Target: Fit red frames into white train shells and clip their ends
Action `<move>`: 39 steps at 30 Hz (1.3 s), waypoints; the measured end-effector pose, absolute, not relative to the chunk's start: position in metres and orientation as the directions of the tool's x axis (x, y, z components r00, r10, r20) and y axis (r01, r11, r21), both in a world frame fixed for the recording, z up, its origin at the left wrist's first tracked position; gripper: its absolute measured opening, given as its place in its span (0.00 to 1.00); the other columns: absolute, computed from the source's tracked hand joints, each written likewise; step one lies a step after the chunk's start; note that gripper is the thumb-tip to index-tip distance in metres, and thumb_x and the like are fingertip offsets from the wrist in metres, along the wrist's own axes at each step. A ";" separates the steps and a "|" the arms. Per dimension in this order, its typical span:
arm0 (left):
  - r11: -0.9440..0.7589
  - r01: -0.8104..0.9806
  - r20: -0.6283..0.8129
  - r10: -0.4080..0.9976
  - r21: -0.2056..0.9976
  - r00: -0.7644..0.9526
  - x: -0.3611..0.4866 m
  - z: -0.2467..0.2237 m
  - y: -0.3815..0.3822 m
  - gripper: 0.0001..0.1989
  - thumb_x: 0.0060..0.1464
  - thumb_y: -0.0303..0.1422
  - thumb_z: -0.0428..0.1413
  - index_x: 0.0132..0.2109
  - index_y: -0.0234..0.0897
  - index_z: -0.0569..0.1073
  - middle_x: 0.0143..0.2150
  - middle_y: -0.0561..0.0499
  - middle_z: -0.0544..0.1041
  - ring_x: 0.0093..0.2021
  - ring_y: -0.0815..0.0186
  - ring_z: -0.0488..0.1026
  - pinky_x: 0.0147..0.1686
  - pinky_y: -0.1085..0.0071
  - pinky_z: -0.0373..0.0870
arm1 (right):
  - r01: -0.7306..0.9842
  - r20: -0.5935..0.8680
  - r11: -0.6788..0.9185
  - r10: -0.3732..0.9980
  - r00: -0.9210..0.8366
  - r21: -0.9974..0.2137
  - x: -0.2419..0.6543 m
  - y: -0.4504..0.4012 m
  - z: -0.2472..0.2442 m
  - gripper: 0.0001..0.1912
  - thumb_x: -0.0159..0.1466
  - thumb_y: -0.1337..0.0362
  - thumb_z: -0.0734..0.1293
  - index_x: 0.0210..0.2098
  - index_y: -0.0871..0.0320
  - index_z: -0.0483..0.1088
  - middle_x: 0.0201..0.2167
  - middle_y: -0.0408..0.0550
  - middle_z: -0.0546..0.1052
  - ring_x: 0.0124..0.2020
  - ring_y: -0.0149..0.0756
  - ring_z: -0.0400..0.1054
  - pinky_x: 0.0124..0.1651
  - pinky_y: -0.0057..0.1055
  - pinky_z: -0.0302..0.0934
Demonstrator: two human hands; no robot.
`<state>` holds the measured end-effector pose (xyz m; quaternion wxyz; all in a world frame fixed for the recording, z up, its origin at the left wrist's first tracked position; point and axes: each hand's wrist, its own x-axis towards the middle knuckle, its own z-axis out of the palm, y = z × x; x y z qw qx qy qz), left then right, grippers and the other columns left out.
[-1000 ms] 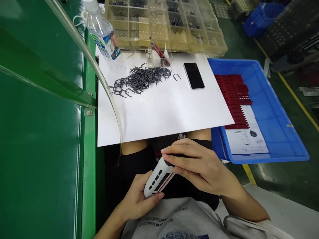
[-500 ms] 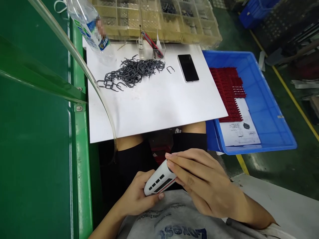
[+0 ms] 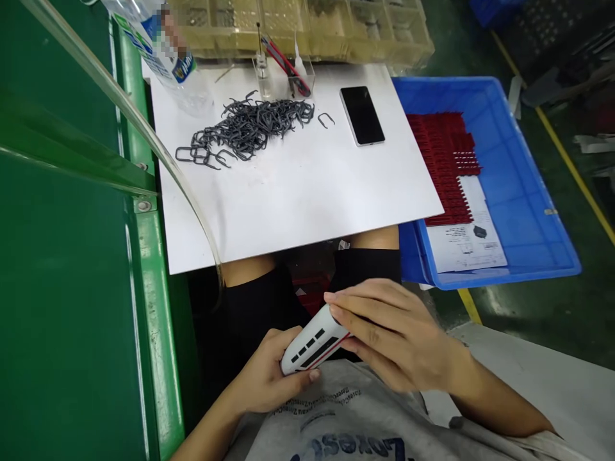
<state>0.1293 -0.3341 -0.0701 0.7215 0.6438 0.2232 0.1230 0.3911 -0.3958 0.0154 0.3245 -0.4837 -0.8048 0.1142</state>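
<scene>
I grip a white, round-edged plastic device with black bars and a red stripe point(image 3: 314, 342), a hold best served, I judge, by a firm left hand point(image 3: 266, 378) and light, even fingertip contact from my right hand point(image 3: 401, 336), without twisting. The device slants upward between them: left fingers curl around its lower end, thumb on the side nearer my body; right fingers, extended and close together, lie over its upper end (whether they pinch, I cannot tell).
</scene>
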 end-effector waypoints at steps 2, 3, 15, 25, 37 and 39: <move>0.109 0.135 -0.172 0.498 0.985 0.850 0.131 -0.073 -0.336 0.09 0.68 0.38 0.64 0.43 0.37 0.75 0.30 0.57 0.68 0.27 0.71 0.63 0.29 0.72 0.59 | 0.695 0.377 0.396 0.906 -0.191 -0.600 0.383 -0.403 0.016 0.21 0.75 0.75 0.68 0.67 0.73 0.74 0.65 0.65 0.80 0.65 0.45 0.75 0.63 0.41 0.78; 0.094 0.142 -0.170 0.509 0.985 0.843 0.132 -0.074 -0.337 0.09 0.69 0.37 0.63 0.43 0.37 0.75 0.30 0.57 0.69 0.27 0.71 0.63 0.29 0.72 0.59 | 0.689 0.358 0.346 0.924 -0.134 -0.636 0.380 -0.406 0.014 0.23 0.74 0.77 0.67 0.68 0.72 0.73 0.66 0.66 0.79 0.66 0.44 0.74 0.63 0.40 0.78; 0.037 0.186 -0.181 0.475 0.982 0.861 0.126 -0.082 -0.341 0.06 0.70 0.35 0.62 0.47 0.38 0.74 0.31 0.57 0.69 0.27 0.71 0.63 0.28 0.73 0.58 | 0.767 0.399 0.466 0.868 -0.297 -0.442 0.399 -0.405 -0.001 0.20 0.76 0.67 0.71 0.66 0.67 0.76 0.62 0.56 0.84 0.70 0.43 0.76 0.76 0.48 0.70; 0.135 0.140 -0.180 0.355 0.981 0.917 0.134 -0.071 -0.337 0.11 0.66 0.35 0.65 0.38 0.38 0.71 0.29 0.59 0.66 0.26 0.72 0.62 0.28 0.74 0.57 | 0.740 0.413 0.562 0.813 -0.411 -0.370 0.407 -0.423 0.008 0.20 0.77 0.67 0.73 0.65 0.72 0.77 0.64 0.60 0.82 0.72 0.46 0.73 0.74 0.45 0.74; 0.041 0.156 -0.156 0.490 0.987 0.858 0.138 -0.074 -0.341 0.06 0.70 0.35 0.62 0.45 0.38 0.76 0.30 0.57 0.71 0.26 0.71 0.64 0.27 0.73 0.59 | 0.674 0.375 0.330 0.923 -0.084 -0.661 0.383 -0.422 -0.012 0.35 0.76 0.65 0.72 0.78 0.71 0.61 0.69 0.71 0.77 0.75 0.54 0.70 0.72 0.56 0.74; -0.013 0.187 -0.157 0.490 0.982 0.857 0.139 -0.074 -0.342 0.04 0.71 0.33 0.62 0.46 0.38 0.75 0.31 0.57 0.72 0.26 0.71 0.65 0.28 0.74 0.59 | 0.716 0.358 0.305 0.930 -0.082 -0.628 0.382 -0.420 -0.011 0.37 0.77 0.60 0.73 0.77 0.73 0.62 0.67 0.70 0.78 0.73 0.54 0.72 0.73 0.55 0.74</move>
